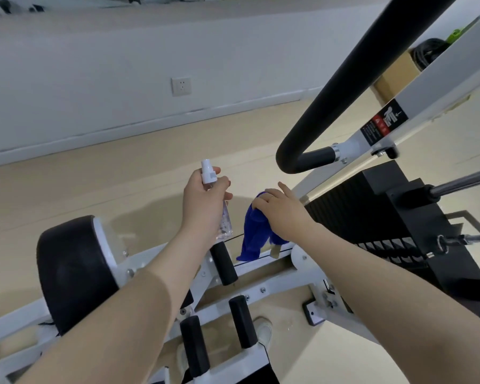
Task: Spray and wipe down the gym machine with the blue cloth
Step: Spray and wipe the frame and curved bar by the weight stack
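My left hand grips a small clear spray bottle with a white nozzle pointing up, held above the white frame of the gym machine. Just to its right, my right hand holds the blue cloth, which hangs down in folds toward the frame. A thick black padded handlebar curves overhead on the right. Short black foam grips stick up from the frame below my hands.
A black weight stack with a steel guide rod stands at the right. A black roller pad sits at the left. Beige floor, a white wall with a socket, and a cardboard box lie behind. A white shoe shows below.
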Motion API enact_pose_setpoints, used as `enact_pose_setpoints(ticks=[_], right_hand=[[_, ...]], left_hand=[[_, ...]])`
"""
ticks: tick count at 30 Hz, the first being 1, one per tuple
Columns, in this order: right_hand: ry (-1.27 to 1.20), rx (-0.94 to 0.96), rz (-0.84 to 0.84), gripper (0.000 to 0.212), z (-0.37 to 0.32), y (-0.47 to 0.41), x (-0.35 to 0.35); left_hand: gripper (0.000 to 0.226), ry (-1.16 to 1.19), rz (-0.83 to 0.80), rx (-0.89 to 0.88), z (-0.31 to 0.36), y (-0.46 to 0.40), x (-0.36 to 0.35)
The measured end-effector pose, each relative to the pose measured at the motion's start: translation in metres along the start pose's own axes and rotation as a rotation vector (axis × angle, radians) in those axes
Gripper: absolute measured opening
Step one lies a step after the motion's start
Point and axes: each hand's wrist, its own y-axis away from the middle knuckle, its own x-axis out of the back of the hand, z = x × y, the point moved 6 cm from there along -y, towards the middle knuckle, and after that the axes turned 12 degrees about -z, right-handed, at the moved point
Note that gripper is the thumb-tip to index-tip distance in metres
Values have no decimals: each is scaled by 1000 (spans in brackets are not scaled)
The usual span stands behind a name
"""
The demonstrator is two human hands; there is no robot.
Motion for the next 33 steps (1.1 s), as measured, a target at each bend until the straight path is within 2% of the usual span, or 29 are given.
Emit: enact_pose_setpoints(ticks=[2,6,7,10,15,17,19,21,24,28,30,33], right_hand=[[-183,-37,4,59,6,15,-4],[-865,-195,45,16,24,59,-1],[-935,-234,97,18,28,65,1],[-920,-246,166,28,28,83,3],[-1175,-213,138,35,8,115,2],[-1354,-194,144,28,-1,132,-4],[-1480,-198,114,11,-9,146,-15],[-1484,-226,80,16,-15,157,-24],[-1354,-244,-33,35,-26,168,-42],[-1322,-128,-119,27,-50,189,-69],[-1247,-165,-15,16,-56,189,-75],[-1144,-165,109,16,-72,217,-105]], left_hand=[[14,18,-11,15,-2,1,-6],[4,-8,-106,15,1,11,-21],[5,-38,-130,12,1,14,-24],[7,-121,-194,20,3,30,-35],[12,-356,-386,25,3,58,-57],[15,-439,-433,23,-6,74,-61],[14,-484,-454,24,-17,90,-63],[12,-492,-466,38,-28,104,-65],[12,-491,-466,65,-46,124,-67],[19,-559,-405,74,-77,159,-71],[7,-501,-333,107,-88,166,-70],[12,-368,-185,147,-119,207,-80]])
